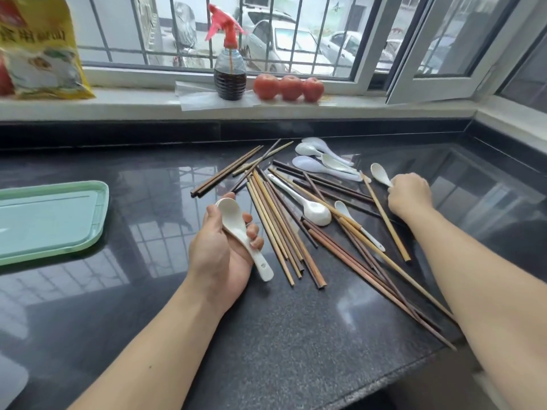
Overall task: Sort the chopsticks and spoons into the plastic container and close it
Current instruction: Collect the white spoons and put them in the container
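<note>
Beyond the hands, daylight through a barred window [266,34] falls on the white sill [118,103] and glossy dark bench [266,335]

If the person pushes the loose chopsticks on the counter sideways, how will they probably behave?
The chopsticks look thin, straight and stiff, so they should not bend. They lie crossed in a loose pile on the glossy dark counter, so they would probably slide and scatter. Whether they roll cannot be told.

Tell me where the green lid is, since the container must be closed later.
In the head view, the green lid lies flat on the dark counter at far left, left of the left hand.
</note>
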Tool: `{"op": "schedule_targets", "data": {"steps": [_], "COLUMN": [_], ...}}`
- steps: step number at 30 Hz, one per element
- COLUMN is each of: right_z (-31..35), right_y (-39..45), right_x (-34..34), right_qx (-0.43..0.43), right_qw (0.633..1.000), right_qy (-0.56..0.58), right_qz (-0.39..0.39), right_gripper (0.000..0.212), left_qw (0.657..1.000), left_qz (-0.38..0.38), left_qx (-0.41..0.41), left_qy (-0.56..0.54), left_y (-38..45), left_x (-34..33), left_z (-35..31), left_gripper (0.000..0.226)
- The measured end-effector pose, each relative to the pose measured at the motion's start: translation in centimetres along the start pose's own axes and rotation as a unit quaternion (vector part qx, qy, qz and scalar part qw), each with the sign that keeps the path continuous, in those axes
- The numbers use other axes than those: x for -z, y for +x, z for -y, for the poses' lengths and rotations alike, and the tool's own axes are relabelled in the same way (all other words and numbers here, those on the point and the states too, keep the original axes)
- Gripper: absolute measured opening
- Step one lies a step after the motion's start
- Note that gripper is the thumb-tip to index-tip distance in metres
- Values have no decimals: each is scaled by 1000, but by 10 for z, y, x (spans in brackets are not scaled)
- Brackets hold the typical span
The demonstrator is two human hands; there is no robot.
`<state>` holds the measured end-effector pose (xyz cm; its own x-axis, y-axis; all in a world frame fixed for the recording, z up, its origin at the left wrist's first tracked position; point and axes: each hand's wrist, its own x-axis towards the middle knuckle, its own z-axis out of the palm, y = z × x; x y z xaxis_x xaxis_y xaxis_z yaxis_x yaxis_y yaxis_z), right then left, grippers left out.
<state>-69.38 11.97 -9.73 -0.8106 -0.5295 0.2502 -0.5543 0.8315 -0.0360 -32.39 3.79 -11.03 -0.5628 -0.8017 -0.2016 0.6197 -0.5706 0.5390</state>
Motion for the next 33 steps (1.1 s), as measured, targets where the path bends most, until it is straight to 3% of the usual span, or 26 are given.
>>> {"op": "schedule_targets", "data": {"steps": [5,11,15,19,27,33], "right_z": [27,134,187,198,201,200], "right_y": [-30,-118,-197,-225,-239,-241], "right_x": [26,86,74,50,47,47], "right_qx": [-53,158,261,302,314,360], "right_qw": [972,880,831,835,845,841], "right_qy": [202,420,466,448,426,402], "right_qz": [-104,-157,-154,-105,-84,-31], "right_gripper": [23,20,16,16,13,17], "left_qw": [1000,998,994,993,988,988], "left_qz": [-7,-52,-88,-94,-103,-111], "left_qx": [-19,-34,-56,-45,-23,16], "left_qy": [4,-11,-34,-57,-108,-108], "left_y": [1,4,7,4,-4,3], "left_x": [-1,-3,5,10,2,23], "left_z": [-1,-12,-25,-30,-30,-28], "left_gripper": [42,41,41,51,43,66]}}
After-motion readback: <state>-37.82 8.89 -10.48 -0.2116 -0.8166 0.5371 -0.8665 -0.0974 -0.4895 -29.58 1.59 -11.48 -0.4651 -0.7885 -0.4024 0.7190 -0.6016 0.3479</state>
